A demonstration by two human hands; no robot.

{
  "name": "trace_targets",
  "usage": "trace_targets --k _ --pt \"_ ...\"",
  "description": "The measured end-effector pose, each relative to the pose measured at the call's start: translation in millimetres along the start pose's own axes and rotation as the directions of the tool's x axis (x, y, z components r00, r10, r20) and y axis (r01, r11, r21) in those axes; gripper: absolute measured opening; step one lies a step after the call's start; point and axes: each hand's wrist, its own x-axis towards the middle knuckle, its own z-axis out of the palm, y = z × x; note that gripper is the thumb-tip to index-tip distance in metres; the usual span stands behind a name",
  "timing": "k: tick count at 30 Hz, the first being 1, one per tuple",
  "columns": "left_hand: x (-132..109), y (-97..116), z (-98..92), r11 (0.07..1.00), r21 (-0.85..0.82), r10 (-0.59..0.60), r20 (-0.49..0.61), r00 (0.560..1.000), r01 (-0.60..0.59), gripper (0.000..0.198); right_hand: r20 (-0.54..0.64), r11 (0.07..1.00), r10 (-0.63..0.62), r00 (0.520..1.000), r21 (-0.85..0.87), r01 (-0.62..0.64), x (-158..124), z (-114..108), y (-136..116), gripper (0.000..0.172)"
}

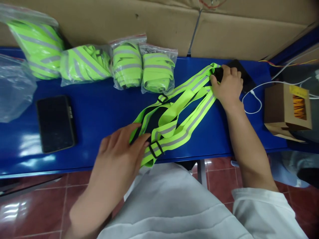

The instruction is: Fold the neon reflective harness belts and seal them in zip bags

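Note:
A neon-green strap harness (pixel 184 132) with grey reflective stripes and black buckles lies loosely spread on the blue table (pixel 97 106). At its near left end, my left hand (pixel 119 152) pinches the straps between thumb and fingers, just left of a black buckle (pixel 156 149). My right hand (pixel 228 84) is closed on the far right end, where the straps meet a black piece (pixel 218 73). The middle straps overlap and curl between my two hands.
Several clear bags of rolled green straps (pixel 128 66) line the back edge by cardboard boxes (pixel 159 23). A black phone (pixel 55 123) and an unfilled plastic bag (pixel 15 86) lie left. At right are a dark flat object (pixel 245 78), white cable (pixel 260 103) and small open carton (pixel 279 106).

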Motion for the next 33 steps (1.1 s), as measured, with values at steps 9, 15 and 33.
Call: trace_targets --k 9,15,33 --pt "-11.7 -11.7 -4.4 0.995 0.047 0.087 0.088 0.992 -0.092 0.022 0.007 0.999 0.039 0.999 -0.003 -0.039 1.3 -5.8 3.0 0.063" --pt "-14.7 -43.4 -15.3 0.979 0.201 0.081 -0.175 0.981 -0.045 0.018 -0.050 0.997 0.068 0.996 -0.023 -0.069 4.0 -3.9 7.2 0.063" --pt "-16.6 -100.5 9.2 0.986 0.159 0.082 -0.151 0.985 -0.058 0.031 -0.081 0.999 0.049 0.996 0.023 -0.047 3.9 0.6 10.6 0.064"
